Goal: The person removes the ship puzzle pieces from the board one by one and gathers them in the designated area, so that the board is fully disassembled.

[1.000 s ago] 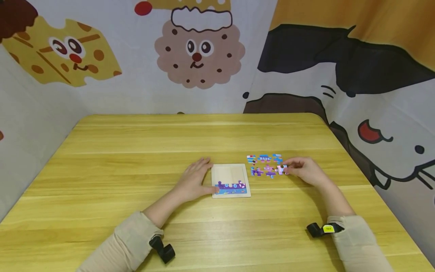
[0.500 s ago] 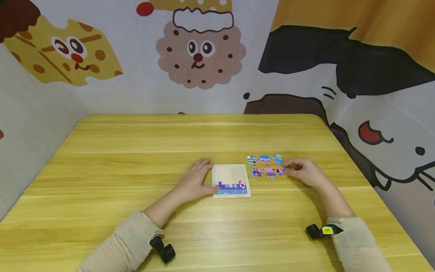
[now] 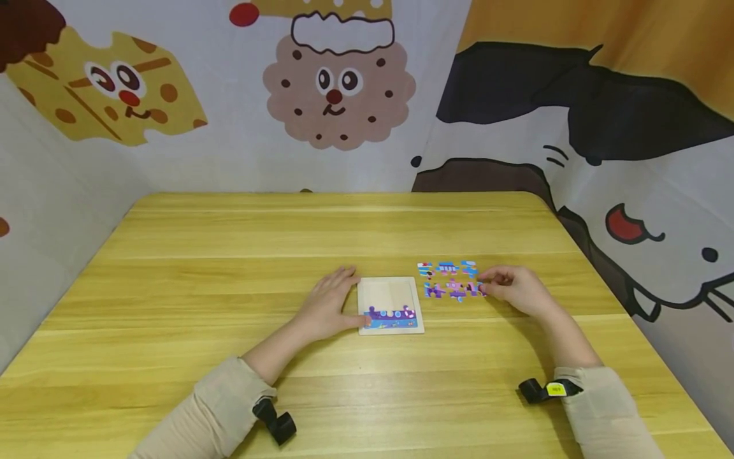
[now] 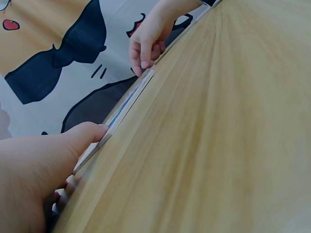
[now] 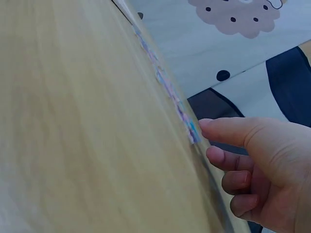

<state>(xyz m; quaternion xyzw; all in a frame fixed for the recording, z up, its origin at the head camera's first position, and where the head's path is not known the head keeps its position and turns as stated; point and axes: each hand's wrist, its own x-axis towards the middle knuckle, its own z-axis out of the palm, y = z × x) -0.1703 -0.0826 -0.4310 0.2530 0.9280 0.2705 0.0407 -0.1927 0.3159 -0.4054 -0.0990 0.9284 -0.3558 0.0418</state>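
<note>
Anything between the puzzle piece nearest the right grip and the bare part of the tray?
Yes: between that piece by the right grip and the tray, other loose pieces lie flat on the table. The left grip is at the tray's left side, outside that path.

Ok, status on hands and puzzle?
Left hand touching puzzle tray. Right hand at loose pieces, grip unclear. Tray's lower part filled, upper bare. No obstruction seen.

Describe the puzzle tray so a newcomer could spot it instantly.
On the yellowish wood-grain table, look for the left hand. At its fingers and thumb lies a flat, pale square tray, with blue and purple pieces along its near side and bare wood beyond. Unlike the loose pieces to its right, it has a plain raised rim.
</note>
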